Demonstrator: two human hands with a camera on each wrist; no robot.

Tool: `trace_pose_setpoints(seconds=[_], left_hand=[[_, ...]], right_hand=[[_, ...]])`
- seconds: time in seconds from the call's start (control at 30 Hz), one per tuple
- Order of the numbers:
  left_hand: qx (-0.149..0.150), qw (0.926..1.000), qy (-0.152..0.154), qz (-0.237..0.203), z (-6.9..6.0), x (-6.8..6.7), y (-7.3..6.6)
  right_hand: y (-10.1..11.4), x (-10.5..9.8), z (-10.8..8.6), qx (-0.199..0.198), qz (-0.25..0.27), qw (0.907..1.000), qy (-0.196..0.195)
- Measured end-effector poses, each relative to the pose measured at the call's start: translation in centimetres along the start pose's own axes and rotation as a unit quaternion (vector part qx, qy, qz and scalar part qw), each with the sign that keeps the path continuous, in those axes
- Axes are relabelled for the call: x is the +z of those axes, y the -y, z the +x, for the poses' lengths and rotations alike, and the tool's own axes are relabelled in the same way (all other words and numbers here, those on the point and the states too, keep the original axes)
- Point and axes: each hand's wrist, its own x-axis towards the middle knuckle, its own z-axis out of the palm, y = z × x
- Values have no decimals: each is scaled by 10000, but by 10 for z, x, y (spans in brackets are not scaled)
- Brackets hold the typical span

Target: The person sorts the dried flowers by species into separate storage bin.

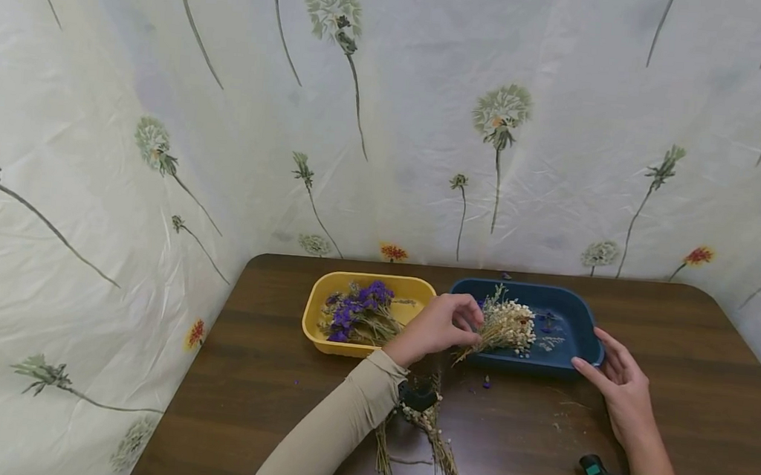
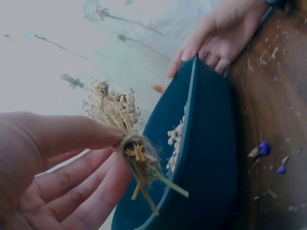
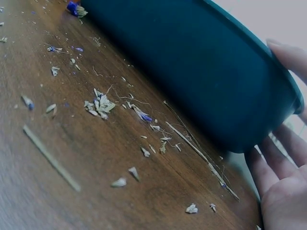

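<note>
My left hand (image 1: 439, 323) pinches a bundle of dried white flowers (image 1: 511, 324) between thumb and fingers. Twine (image 2: 130, 140) wraps its stems beside the thumb, and the cut stem ends point towards the left wrist camera. The flower heads are over the blue tray (image 1: 580, 341); whether they touch its floor I cannot tell. At that tray's right end, my right hand (image 1: 625, 391) grips the corner, thumb by the front rim and fingers around the end wall. Loose white and purple bits lie inside the tray.
To the left stands a yellow tray (image 1: 309, 318) with purple dried flowers (image 1: 361, 312) in it. More tied dried stems (image 1: 440, 451) lie on the wooden table (image 1: 240, 405) below my left forearm. Petals and stem scraps (image 3: 100, 104) are scattered before the blue tray. A flower-printed curtain hangs behind.
</note>
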Motion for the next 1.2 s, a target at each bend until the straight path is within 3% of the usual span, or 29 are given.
trace_pose_setpoints(seconds=[0.43,0.77,1.2], left_hand=[[-324,9952,-189,900,37,3,2],[-599,9899,-249,1262,62,9,6],[-815,9757,223,2022,73,32,12]], right_hand=[[1,0,0,4,-284,9996,-19],[3,-1,-1,32,-302,9995,-68],[2,0,-1,16,-59,10000,-35]])
